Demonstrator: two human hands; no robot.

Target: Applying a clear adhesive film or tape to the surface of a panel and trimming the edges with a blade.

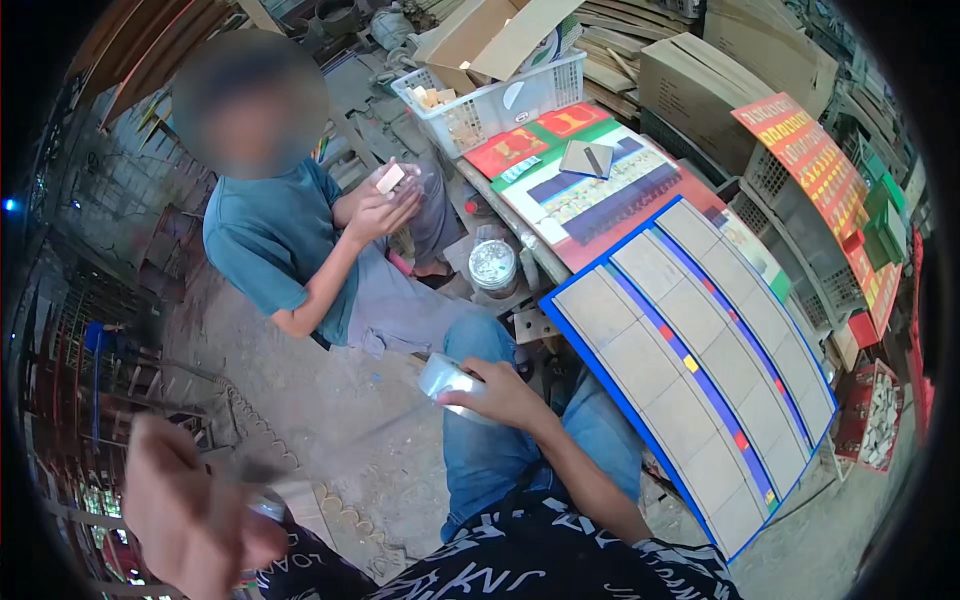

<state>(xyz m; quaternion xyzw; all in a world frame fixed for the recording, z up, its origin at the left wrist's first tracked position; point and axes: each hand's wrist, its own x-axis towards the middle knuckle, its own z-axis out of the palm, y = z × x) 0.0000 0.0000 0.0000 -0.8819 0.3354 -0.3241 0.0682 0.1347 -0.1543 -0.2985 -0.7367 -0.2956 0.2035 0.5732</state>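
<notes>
My right hand (478, 392) grips a shiny roll of clear tape (442, 376) over my knee (480, 460). My left hand (195, 500) is raised at the lower left and smeared by motion; a faint blurred streak lies beside it, and I cannot make out what, if anything, its fingers hold. To the right of my legs a blue-edged board (700, 385) carries rows of square pale tiles divided by coloured strips. At the left of the bench, another person (270, 250) sits holding a small pale block (390, 180) in both hands.
Printed red and green board (530, 150), white plastic basket (450, 130) with cardboard box, lidded jar (492, 268) beside the bench. Crates (830, 280), cardboard (680, 90) and red-and-yellow sheets (790, 160) crowd the right. A coiled hose (250, 420) lies on the floor at left.
</notes>
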